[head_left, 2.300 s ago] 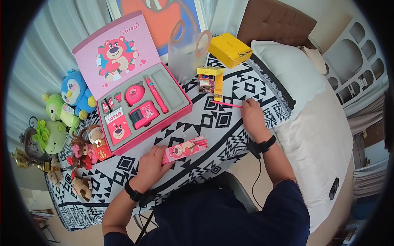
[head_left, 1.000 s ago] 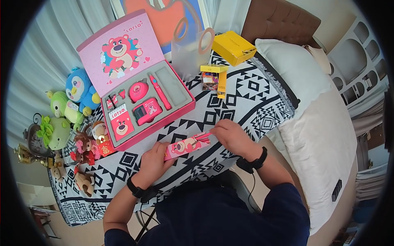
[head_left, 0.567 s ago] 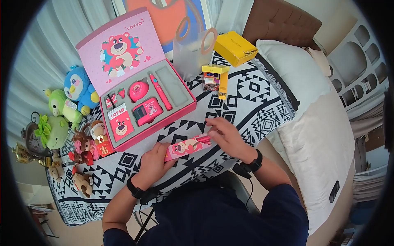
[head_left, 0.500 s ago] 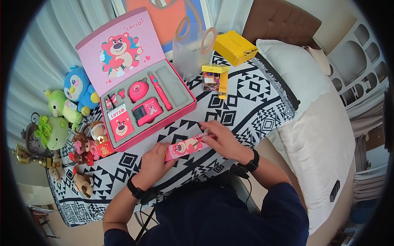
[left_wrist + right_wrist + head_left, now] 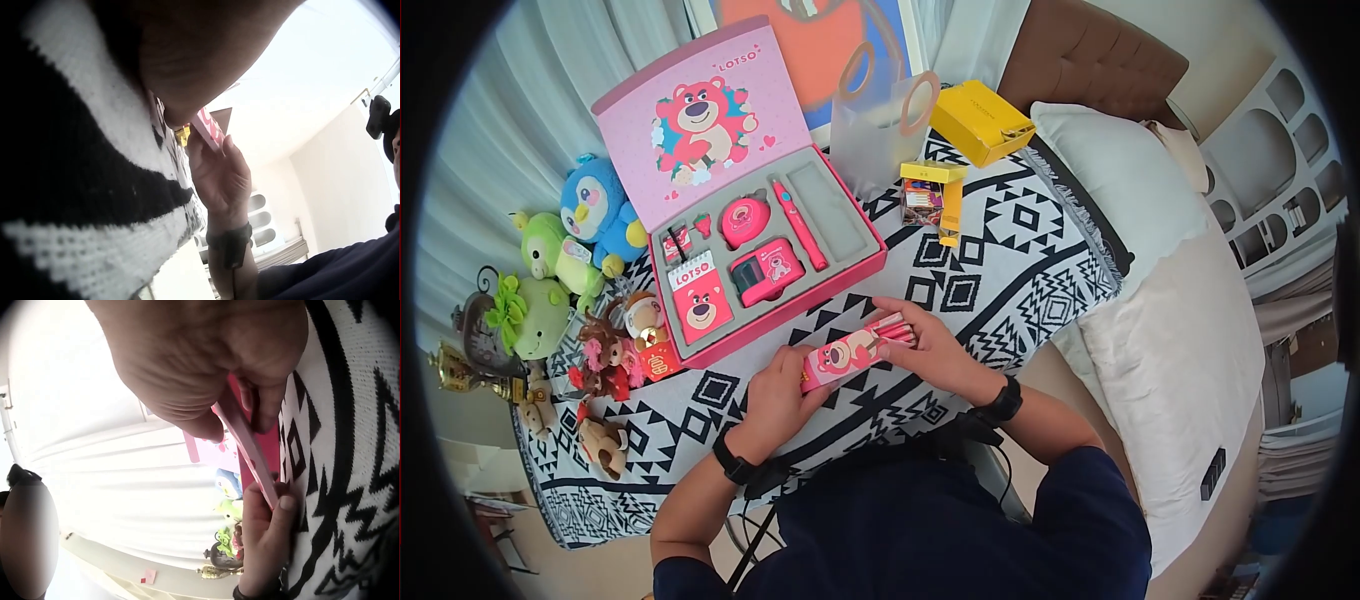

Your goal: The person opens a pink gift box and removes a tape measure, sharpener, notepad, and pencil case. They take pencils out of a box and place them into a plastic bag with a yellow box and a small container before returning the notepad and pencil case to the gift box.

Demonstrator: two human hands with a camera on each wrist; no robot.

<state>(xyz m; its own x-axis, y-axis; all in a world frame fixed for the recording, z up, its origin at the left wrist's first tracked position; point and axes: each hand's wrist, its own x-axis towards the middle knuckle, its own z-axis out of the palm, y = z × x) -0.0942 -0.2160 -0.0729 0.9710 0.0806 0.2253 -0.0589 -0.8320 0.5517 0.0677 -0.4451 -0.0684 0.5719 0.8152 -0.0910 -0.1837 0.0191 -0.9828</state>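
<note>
My left hand (image 5: 775, 395) grips the near-left end of a slim pink pencil box (image 5: 838, 360) printed with a bear, held low over the patterned cloth. Several pink pencils (image 5: 897, 327) show at its open right end. There my right hand (image 5: 937, 357) holds the box, thumb on top and fingers around the far side. In the right wrist view the box (image 5: 253, 453) runs as a narrow edge from the right thumb and fingers down to the left hand (image 5: 265, 534). In the left wrist view the right hand (image 5: 220, 175) holds the box's other end.
A large pink gift box (image 5: 870, 262) stands open behind the hands, with a notepad (image 5: 702, 305), an electric toothbrush-like stick (image 5: 800, 225) and other pink items in grey foam. Plush toys (image 5: 595, 205) line the left. Yellow boxes (image 5: 983, 120) and a clear bag (image 5: 865, 140) stand behind.
The right hand brought a single pink pencil from the right to the pencil box's open end, let go of it there, and has closed around that end. The left hand keeps its grip.
</note>
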